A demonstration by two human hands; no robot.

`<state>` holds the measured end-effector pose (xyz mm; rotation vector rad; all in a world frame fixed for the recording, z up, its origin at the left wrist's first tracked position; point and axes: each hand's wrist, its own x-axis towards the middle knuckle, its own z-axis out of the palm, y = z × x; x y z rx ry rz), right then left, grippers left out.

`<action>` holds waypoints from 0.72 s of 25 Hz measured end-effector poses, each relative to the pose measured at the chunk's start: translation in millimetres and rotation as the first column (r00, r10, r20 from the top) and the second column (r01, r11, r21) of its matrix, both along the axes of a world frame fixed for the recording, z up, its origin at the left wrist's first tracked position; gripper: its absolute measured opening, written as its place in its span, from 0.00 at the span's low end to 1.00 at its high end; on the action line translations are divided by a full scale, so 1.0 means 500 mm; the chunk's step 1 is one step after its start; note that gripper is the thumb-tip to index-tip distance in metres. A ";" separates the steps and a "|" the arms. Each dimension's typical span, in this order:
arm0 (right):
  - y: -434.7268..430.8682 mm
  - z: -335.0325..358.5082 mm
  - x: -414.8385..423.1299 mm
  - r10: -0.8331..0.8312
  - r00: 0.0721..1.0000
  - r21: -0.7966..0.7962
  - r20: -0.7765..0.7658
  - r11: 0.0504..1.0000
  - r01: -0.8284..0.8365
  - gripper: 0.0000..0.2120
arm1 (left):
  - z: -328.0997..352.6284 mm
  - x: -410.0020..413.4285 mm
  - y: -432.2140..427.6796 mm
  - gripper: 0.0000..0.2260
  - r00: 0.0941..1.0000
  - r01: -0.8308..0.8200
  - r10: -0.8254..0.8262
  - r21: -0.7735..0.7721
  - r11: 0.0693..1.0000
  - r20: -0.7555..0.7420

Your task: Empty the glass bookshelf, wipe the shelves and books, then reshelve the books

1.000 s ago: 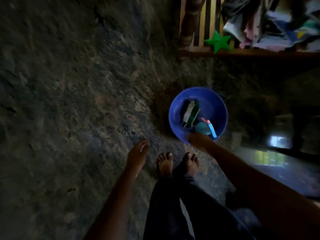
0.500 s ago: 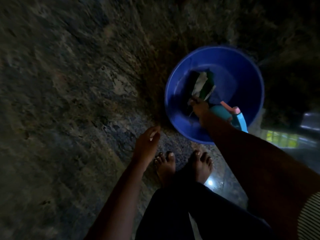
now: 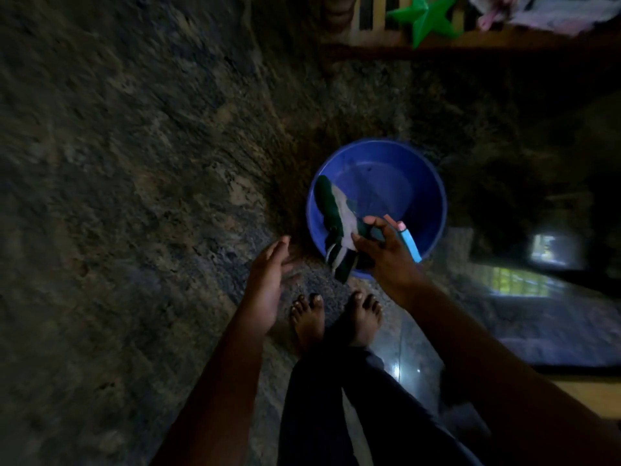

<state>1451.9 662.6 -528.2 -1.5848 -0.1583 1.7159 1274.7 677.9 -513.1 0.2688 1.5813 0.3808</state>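
Right hand (image 3: pixel 386 260): fingers (image 3: pixel 371 227) curled round one end of a green-and-white cloth (image 3: pixel 336 216), grasping it. The cloth hung over the near left part of a blue basin (image 3: pixel 426 183), its lower end past the rim. A teal spray bottle (image 3: pixel 410 244) with a pink trigger showed just behind that hand, at the basin's near wall; contact between the two could not be determined. Left hand (image 3: pixel 268 280): fingers straight and released, holding nothing, over the stone floor (image 3: pixel 134 196) left of the basin. Bare feet (image 3: pixel 307 317) stood near the basin. A green star (image 3: pixel 428 18) lay on a wooden rail (image 3: pixel 487 45) beyond.
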 end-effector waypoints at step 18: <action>-0.079 -0.202 0.217 0.685 0.302 -0.335 0.663 0.632 -0.699 0.36 | -0.043 0.079 -0.090 0.08 0.994 -0.043 0.045 0.018 0.999 -0.100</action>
